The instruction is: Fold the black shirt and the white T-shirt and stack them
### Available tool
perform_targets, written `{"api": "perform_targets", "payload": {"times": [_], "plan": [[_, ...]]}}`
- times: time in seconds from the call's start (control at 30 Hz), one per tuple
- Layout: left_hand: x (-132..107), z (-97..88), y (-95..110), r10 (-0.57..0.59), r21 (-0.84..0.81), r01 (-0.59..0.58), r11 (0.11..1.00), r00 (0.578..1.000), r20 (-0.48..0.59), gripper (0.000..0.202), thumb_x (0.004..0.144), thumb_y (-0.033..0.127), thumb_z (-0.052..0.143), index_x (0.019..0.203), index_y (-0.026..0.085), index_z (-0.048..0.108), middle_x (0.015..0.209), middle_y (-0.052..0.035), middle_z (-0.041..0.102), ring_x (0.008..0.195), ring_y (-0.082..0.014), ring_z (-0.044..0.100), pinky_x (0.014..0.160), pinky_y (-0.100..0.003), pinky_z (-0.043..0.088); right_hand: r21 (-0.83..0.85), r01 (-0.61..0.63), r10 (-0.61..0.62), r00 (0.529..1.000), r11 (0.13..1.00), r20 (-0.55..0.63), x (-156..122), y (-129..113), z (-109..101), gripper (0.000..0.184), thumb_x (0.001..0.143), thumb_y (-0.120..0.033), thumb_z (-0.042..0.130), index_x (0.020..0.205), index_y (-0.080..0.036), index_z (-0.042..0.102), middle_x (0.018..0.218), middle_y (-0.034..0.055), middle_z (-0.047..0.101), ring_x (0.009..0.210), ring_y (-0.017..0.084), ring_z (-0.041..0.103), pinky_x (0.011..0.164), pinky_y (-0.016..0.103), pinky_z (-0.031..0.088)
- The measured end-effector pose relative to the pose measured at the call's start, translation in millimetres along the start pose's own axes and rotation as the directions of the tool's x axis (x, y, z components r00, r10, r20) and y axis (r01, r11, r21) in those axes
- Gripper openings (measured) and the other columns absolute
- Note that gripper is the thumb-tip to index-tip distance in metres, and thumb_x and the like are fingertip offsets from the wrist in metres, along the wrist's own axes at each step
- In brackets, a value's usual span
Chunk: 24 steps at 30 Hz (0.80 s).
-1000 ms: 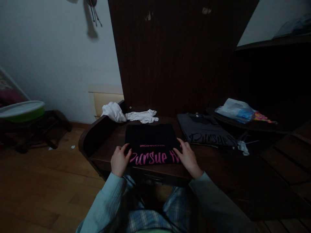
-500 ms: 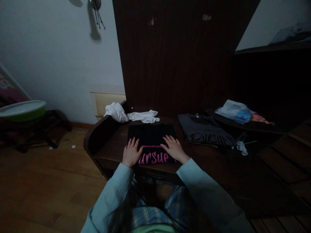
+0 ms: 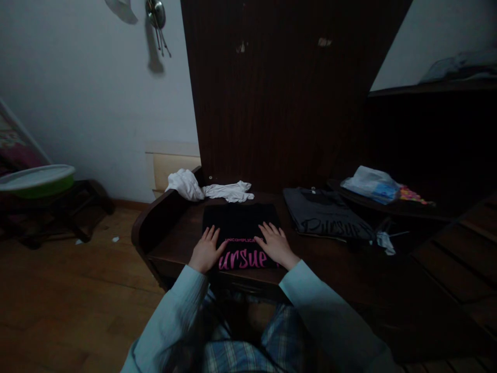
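Observation:
A folded black T-shirt with pink lettering lies flat on the dark wooden cabinet top in front of me. My left hand rests on its left edge, fingers stretched out. On the right part of the shirt lies my right hand, palm down with fingers spread. Both hands cover some of the lettering. To the right is a folded grey T-shirt with black lettering, apart from my hands.
Behind the black shirt lies crumpled white cloth, partly over the raised side panel. A plastic bag sits on a low shelf at right. At far left a green basin stands on a dark stool.
My left hand has slid slightly left and toward me on the black T-shirt. The whole view has tilted up a little; the shirts look the same.

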<state>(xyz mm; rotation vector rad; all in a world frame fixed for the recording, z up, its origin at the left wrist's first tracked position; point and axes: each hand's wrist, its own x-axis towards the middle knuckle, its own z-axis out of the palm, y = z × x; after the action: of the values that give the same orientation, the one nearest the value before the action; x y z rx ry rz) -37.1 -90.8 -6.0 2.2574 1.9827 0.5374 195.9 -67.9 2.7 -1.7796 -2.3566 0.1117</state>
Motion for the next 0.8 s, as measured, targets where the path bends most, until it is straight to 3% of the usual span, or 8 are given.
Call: {"api": "perform_targets", "payload": {"times": [0.1,0.17,0.23,0.3,0.37,0.47,0.57,0.8], "plan": [[14,-16.9,-23,0.099,-0.101,-0.087,0.991,0.988,0.122,0.058,0.076,0.056,0.042,0.118,0.017,0.053,0.130,-0.0078,0.048,0.123,-0.0241,0.040,0.100,-0.032,0.033,-0.009,-0.021,0.021,1.000,1.000,0.018,-3,-5,-2,0.056,0.088,-0.047,0.027,0.133,-0.015,0.035,0.141,0.0104,0.031,0.131,0.025,0.022,0.103,0.046,0.017],[32,-27.9,-38,0.108,-0.228,-0.073,0.971,0.984,0.143,0.052,0.078,0.056,0.037,0.109,0.021,0.060,0.116,-0.0055,0.060,0.110,-0.0226,0.053,0.094,-0.030,0.039,-0.006,-0.032,0.032,0.999,0.999,0.019,-4,-7,-2,0.056,0.088,-0.047,0.027,0.133,-0.014,0.036,0.141,0.0109,0.031,0.131,0.025,0.022,0.103,0.046,0.017],[54,-32.2,-49,0.001,-0.345,-0.010,0.939,1.000,-0.026,0.050,0.081,0.051,0.035,0.110,0.019,0.058,0.109,-0.0071,0.063,0.103,-0.0220,0.057,0.089,-0.031,0.042,0.001,-0.036,0.036,0.999,0.999,0.012,-5,-7,-3,0.056,0.088,-0.046,0.027,0.133,-0.014,0.036,0.141,0.0109,0.031,0.131,0.025,0.022,0.103,0.046,0.017],[77,-27.6,-54,-0.139,-0.403,0.024,0.915,0.956,-0.259,0.046,0.078,0.044,0.042,0.111,0.015,0.057,0.112,-0.0108,0.060,0.105,-0.0232,0.055,0.091,-0.033,0.040,0.012,-0.037,0.037,0.999,0.999,0.005,-5,-7,-3,0.056,0.088,-0.046,0.028,0.133,-0.014,0.036,0.141,0.0104,0.031,0.131,0.024,0.023,0.104,0.045,0.017],[97,-16.4,-54,-0.213,-0.478,0.021,0.878,0.912,-0.352,0.041,0.075,0.038,0.048,0.106,0.014,0.058,0.115,-0.0120,0.058,0.108,-0.0234,0.052,0.094,-0.033,0.037,0.024,-0.038,0.038,0.999,0.999,0.005,-5,-6,-2,0.055,0.088,-0.047,0.028,0.132,-0.016,0.037,0.141,0.0095,0.031,0.131,0.024,0.023,0.104,0.045,0.017],[116,1.8,-53,-0.250,-0.599,0.042,0.799,0.930,-0.268,0.028,0.071,0.034,0.052,0.088,0.015,0.064,0.100,-0.0093,0.064,0.098,-0.0217,0.056,0.089,-0.032,0.040,0.036,-0.040,0.039,0.999,0.999,0.007,-5,-5,-1,0.055,0.087,-0.047,0.029,0.132,-0.016,0.038,0.141,0.0089,0.031,0.131,0.024,0.022,0.104,0.045,0.016],[122,11.2,-54,-0.250,-0.627,0.061,0.777,0.943,-0.218,0.020,0.067,0.034,0.056,0.073,0.016,0.063,0.081,-0.0053,0.066,0.084,-0.0198,0.059,0.080,-0.029,0.043,0.035,-0.036,0.036,0.999,0.999,0.004,-4,-5,-1,0.055,0.088,-0.047,0.029,0.132,-0.015,0.037,0.141,0.0095,0.031,0.131,0.024,0.023,0.104,0.045,0.016],[121,12.5,-61,-0.308,-0.670,0.102,0.735,0.931,-0.197,0.031,0.070,0.045,0.049,0.057,0.017,0.053,0.055,0.0018,0.053,0.060,-0.0135,0.050,0.057,-0.023,0.039,0.056,-0.030,0.027,0.998,0.998,0.052,-2,-6,-3,0.055,0.088,-0.046,0.030,0.133,-0.014,0.037,0.142,0.0114,0.028,0.131,0.027,0.020,0.104,0.047,0.015]]}}
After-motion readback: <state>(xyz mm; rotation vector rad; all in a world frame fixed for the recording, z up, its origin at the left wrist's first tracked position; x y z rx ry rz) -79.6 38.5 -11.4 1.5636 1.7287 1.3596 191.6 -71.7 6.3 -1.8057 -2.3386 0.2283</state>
